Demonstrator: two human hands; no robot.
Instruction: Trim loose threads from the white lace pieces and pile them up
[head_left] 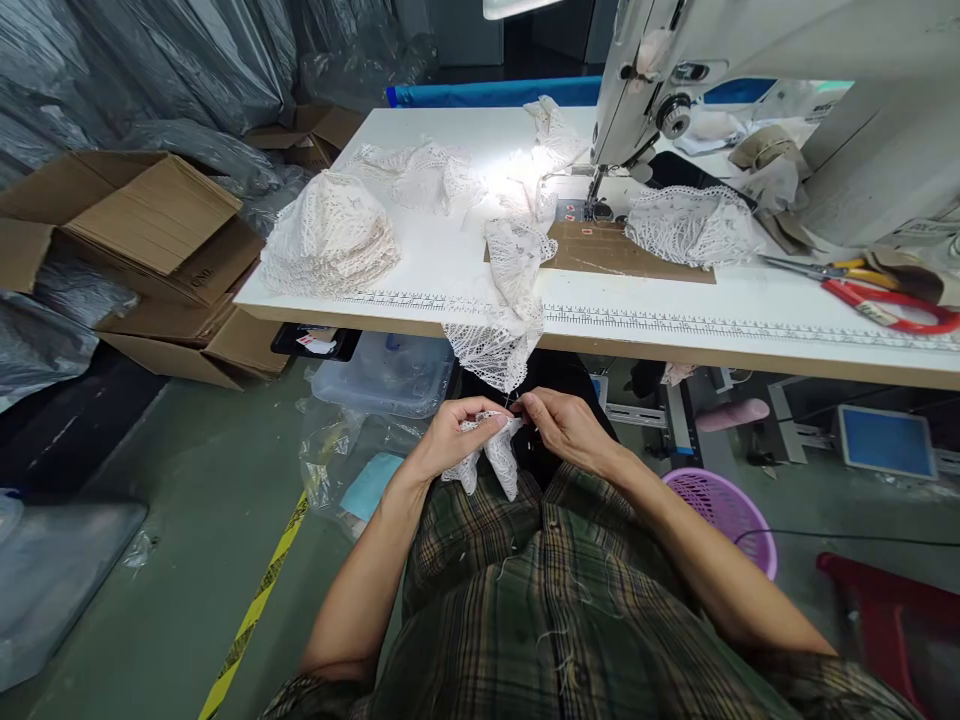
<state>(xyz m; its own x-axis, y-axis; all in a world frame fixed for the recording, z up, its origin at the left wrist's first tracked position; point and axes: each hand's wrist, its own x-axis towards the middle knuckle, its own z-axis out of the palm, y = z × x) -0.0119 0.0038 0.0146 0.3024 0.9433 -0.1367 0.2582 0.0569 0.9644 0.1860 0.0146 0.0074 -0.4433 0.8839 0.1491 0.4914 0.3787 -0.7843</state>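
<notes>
Above my lap, just below the table's front edge, my left hand (pixel 466 432) is closed on a small piece of white lace (pixel 501 462), which hangs down in two flaps. My right hand (pixel 559 422) is pinched at the lace's right end; what lies between its fingertips is too small to make out. A longer white lace strip (pixel 495 345) droops over the table edge right above both hands, its lower tip close to my fingers. Behind it on the table stands a sewing machine (pixel 637 110), its presser foot near more lace.
A stack of white lace (pixel 330 240) sits on the table's left. Red-handled scissors (pixel 892 305) and a lace bundle (pixel 694 228) lie right. A ruler tape (pixel 645 320) runs along the front edge. Cardboard boxes (pixel 150 220) stand left, a purple basket (pixel 724 515) below right.
</notes>
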